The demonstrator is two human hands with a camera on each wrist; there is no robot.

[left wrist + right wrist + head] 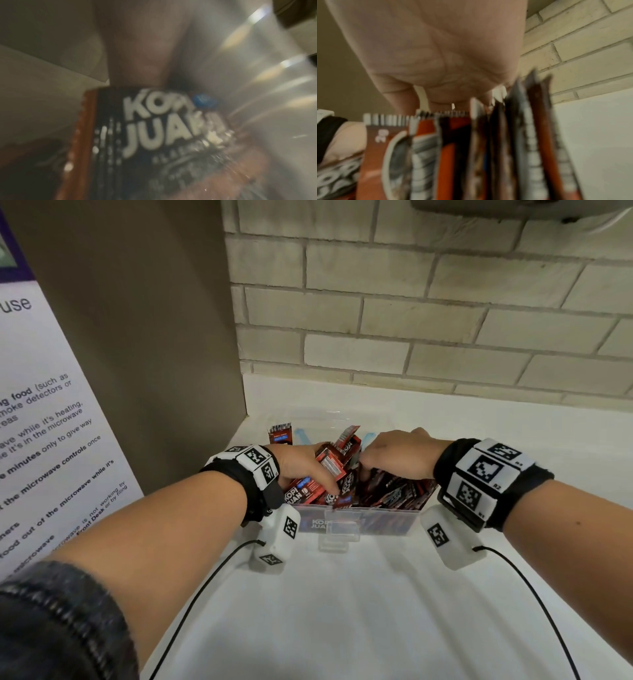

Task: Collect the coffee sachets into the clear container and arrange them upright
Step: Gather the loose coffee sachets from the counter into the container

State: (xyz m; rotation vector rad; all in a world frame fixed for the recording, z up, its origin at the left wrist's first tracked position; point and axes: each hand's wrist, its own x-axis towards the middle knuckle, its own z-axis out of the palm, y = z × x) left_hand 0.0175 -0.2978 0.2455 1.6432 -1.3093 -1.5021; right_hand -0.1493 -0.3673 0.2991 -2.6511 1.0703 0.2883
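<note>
Reaching into the clear container [394, 523] from both sides, the two hands work among the coffee sachets [387, 491] that fill it. The container stands on the white desk [342, 611], toward 12 o'clock from the person and close to the brick wall [428, 313]; a brown panel [144, 337] rises at 10 o'clock with a printed notice [51, 440] fixed to it.

The left hand [301, 465] enters from 9 o'clock, its fingers laid down over a clump of red sachets [330, 462] and curled around them — these lean at mixed angles, some tipped toward 1 o'clock. In the left wrist view a sachet [163, 128] printed KOPI JUAN lies right below the palm, though that picture is badly blurred.

The right hand [394, 455] comes in from 3 o'clock, knuckles up, fingers bent down into the packets; whether it grips any of them cannot be told from the head view. The right wrist view shows a row of sachets [505, 142] standing on edge, packed side by side just under the palm [436, 47].

One sachet [280, 433] stands apart at 11 o'clock of the container — its barcode end pointing up. Each wrist carries a black band with square markers [486, 470] and a white camera block [279, 537], with a black cable [191, 604] trailing back across the desk.
</note>
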